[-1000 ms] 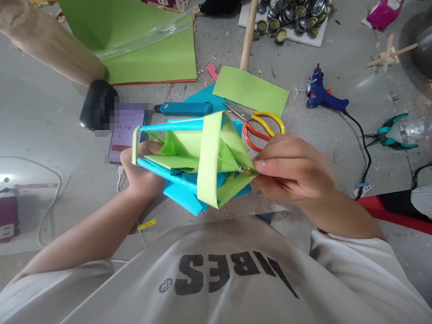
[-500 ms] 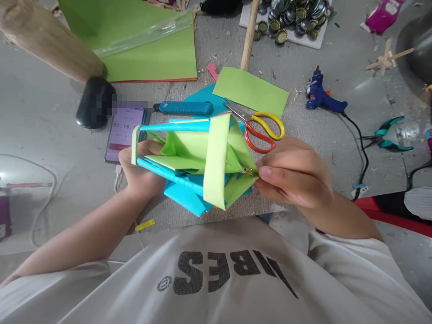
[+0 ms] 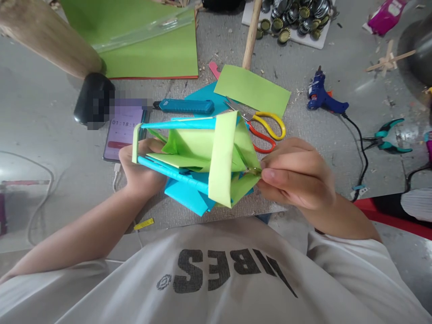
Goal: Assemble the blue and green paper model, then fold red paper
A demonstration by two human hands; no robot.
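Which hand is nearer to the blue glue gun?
Right. The right hand, pinching one end of the paper model, is below the glue gun in view; the left hand, at the model's other end, is farther left.

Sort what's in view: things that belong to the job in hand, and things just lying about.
In the job:
- green-and-blue paper construction, held by left hand and right hand
- probably loose green paper and scissors, just beyond it

Lying about, it seems:
- hot glue gun
- bottle caps
- smartphone
- teal-handled pliers
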